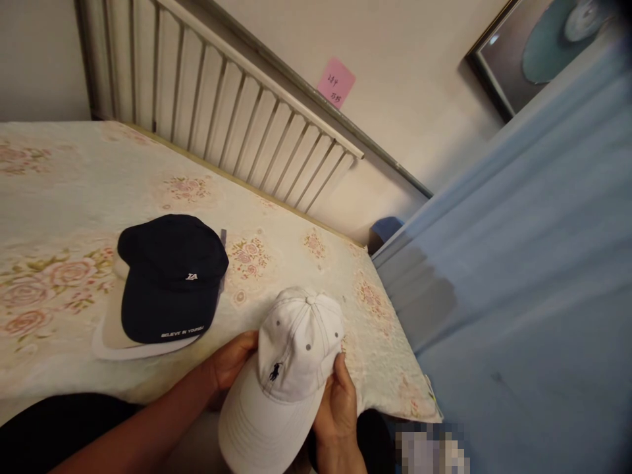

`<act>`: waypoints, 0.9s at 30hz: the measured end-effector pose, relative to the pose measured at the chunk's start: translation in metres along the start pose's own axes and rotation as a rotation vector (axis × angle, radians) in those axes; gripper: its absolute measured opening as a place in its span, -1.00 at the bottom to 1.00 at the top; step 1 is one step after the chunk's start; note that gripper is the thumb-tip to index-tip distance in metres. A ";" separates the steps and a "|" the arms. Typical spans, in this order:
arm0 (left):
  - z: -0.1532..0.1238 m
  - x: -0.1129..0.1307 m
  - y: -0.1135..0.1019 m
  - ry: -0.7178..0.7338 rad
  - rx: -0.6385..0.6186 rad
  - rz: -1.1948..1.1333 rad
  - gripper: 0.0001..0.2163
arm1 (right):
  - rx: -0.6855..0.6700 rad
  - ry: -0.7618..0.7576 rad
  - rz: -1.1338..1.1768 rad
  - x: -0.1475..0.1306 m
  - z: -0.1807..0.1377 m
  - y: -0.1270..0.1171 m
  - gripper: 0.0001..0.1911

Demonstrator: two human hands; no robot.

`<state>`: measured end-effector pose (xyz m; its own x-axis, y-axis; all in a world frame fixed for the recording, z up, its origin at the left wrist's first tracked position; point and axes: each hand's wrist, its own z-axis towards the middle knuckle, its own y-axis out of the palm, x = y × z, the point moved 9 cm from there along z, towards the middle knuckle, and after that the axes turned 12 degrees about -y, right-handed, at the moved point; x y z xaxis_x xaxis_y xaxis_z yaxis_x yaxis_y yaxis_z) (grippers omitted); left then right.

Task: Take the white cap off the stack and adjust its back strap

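A white baseball cap (296,378) with a small dark horse-rider logo is held up between both hands, its brim pointing down toward me. My left hand (236,359) grips the cap's left side, and its fingertips are hidden behind the crown. On the opposite side my right hand (338,401) holds the edge, thumb along the outside and other fingers out of sight underneath. To the left, a dark navy cap (172,276) with white lettering on its brim lies on the bed, stacked over lighter caps (111,332) whose pale brims stick out below it.
The caps lie on a bed with a floral sheet (296,263). White slatted rails (237,118) run along the far side. A pink note (336,82) is on the wall, a framed picture (543,59) hangs upper right, and a blue curtain (518,276) borders the right.
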<state>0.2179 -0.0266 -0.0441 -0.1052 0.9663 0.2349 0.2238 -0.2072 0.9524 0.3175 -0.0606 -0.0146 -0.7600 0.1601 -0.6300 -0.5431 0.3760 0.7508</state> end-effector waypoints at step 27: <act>-0.001 0.013 -0.021 0.161 0.108 0.151 -0.73 | 0.103 -0.050 0.016 -0.015 0.009 -0.021 -0.75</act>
<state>0.2107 -0.0100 -0.0609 -0.2141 0.8867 0.4098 0.3504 -0.3218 0.8796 0.3436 -0.0628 -0.0232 -0.7480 0.2113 -0.6291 -0.4893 0.4649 0.7379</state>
